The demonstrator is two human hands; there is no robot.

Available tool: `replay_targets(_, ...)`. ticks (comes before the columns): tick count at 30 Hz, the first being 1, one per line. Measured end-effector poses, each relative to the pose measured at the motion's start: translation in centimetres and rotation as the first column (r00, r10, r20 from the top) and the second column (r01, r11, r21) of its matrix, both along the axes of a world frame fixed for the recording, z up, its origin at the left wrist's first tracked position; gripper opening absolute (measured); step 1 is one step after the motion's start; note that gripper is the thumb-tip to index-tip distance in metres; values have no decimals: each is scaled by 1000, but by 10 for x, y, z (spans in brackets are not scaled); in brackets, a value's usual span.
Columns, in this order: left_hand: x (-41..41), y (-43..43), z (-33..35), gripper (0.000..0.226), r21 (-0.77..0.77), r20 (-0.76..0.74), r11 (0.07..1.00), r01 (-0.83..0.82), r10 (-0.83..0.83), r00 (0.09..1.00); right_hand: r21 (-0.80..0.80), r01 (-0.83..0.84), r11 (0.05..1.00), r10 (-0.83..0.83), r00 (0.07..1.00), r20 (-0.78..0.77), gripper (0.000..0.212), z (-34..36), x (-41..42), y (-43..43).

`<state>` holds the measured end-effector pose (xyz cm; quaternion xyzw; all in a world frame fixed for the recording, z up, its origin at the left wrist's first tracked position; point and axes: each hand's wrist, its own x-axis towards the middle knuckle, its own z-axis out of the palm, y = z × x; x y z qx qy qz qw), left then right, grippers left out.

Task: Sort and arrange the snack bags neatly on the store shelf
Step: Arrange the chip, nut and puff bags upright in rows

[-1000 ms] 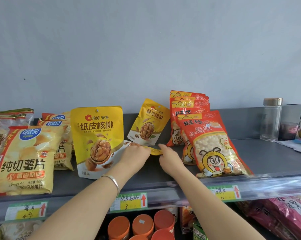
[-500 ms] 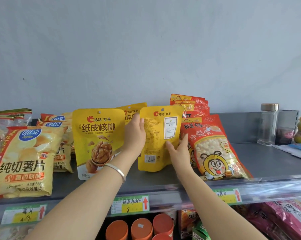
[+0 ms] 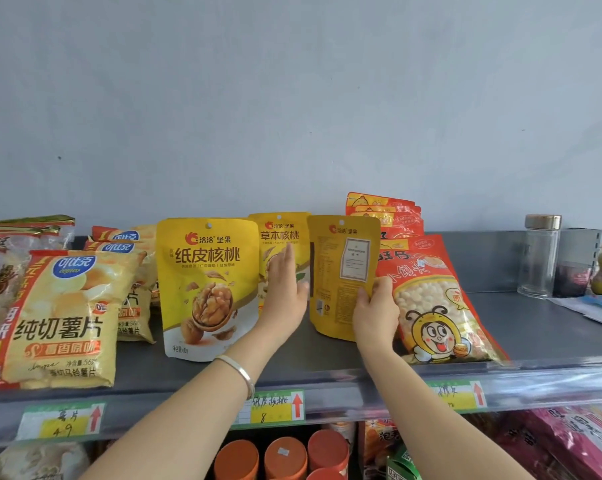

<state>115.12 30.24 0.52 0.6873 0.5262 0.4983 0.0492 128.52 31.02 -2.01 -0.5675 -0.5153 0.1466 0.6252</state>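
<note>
Back-facing walnut pouch (image 3: 339, 268) stood upright on the shelf (image 3: 542, 327), long axis vertical, pinched at its lower right edge by my right grip (image 3: 375, 313); left grip (image 3: 285, 292) (flat, fingers straight) lay just left of it, against the rear pouch (image 3: 280, 233).

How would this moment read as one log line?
left hand: flat on middle walnut pouch | right hand: grips back-facing yellow pouch, upright
</note>
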Motion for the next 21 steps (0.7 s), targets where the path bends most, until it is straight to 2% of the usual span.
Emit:
replay_targets(5,-5,-9,-13,48,-104,-121,992,65,-77,990,-55,-111,992,111,994,6,18,-1,-2,-4)
replay_targets(9,-10,-18,-17,36,-56,-129,997,62,-69,989,97,-166,981,163,986,37,42,-1,-4,-7)
replay_targets(11,-15,-25,-17,31,6,-136,998,59,-58,989,183,-118,976,96,987,125,61,-1,-4,-10)
replay_targets(13,-25,-30,-16,29,66,-145,997,49,-39,989,304,-22,953,-52,971,235,68,-2,-5,-15)
replay_targets(15,-36,-36,-16,28,126,-155,992,19,1,988,418,54,907,-199,930,311,68,-4,-8,-18)
replay_targets(17,-47,-41,-15,27,178,-174,984,-21,53,983,527,36,849,-276,880,386,59,-7,-12,-18)
replay_targets(19,-57,-46,-14,26,215,-179,975,-61,101,979,563,-91,821,-254,825,504,48,-8,-19,-15)
replay_targets(21,-68,-49,-13,25,301,-164,946,-122,177,970,478,-231,847,-133,779,612,41,-6,-31,-15)
